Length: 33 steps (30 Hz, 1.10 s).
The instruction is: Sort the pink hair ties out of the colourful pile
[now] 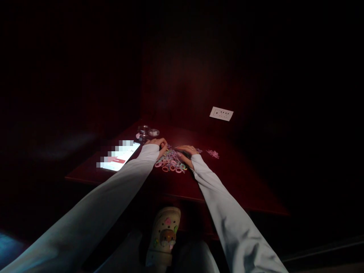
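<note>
Darkness fills the room around me, with a deep red wall [182,91] faintly lit beyond a table [227,182] of the same red. Across its near edge reach my two pale sleeves [113,193], and below, between them, shows a clog [163,235] dotted with charms. On the left of the table lies a phone [126,153], screen lit; on the wall, off to the right, is a white socket [221,114]. My left hand [157,142] and right hand [187,151] are apart, fingers bent, at either side of a loose pile of bands [170,163] in mixed colours, touching its edges; the light is too poor to tell whether either one pinches a band. Beyond my left wrist stands a clear jar [144,131], a round lid [154,132] just beside it. Smallest is a pink heap [213,154], to the right of my right hand. I judge the bands to be nearly weightless, soft and springy, hard to break but apt to tangle and cling together, so each is best taken by its rim between thumb and fingertip, from the pile's near edge where single rings lie spread.
</note>
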Available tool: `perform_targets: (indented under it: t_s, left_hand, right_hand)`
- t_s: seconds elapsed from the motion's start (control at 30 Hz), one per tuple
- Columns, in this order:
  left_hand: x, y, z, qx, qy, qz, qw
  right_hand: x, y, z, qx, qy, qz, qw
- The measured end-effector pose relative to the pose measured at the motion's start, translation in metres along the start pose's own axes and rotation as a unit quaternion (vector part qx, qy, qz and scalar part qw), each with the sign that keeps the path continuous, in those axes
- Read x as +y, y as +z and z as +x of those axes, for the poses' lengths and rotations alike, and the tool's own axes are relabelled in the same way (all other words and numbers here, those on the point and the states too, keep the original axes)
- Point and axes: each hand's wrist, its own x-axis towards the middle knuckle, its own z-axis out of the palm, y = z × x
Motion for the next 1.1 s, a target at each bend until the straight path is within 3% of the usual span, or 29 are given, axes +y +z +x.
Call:
perform_targets:
  t_s: [0.17,0.27,0.37,0.67,1.1]
  left_hand:
    - [0.001,-0.001,-0.003,0.001,0.082,-0.025,0.996]
    - [0.001,-0.001,-0.005,-0.008,0.173,-0.060,0.983]
    - [0.001,0.001,-0.007,-0.028,0.220,-0.077,0.972]
    - [-0.002,0.005,-0.005,-0.032,0.227,-0.089,0.969]
    - [-0.005,0.007,-0.004,-0.038,0.261,-0.093,0.960]
  right_hand:
    - [0.004,-0.010,-0.001,0.072,0.104,-0.019,0.992]
    - [0.009,-0.006,-0.003,0.067,0.126,-0.045,0.989]
    - [0.011,-0.002,-0.003,0.053,0.133,-0.054,0.988]
    - [-0.002,-0.017,-0.009,-0.030,0.074,-0.025,0.996]
    - [0.005,-0.010,-0.008,-0.012,0.102,-0.036,0.994]
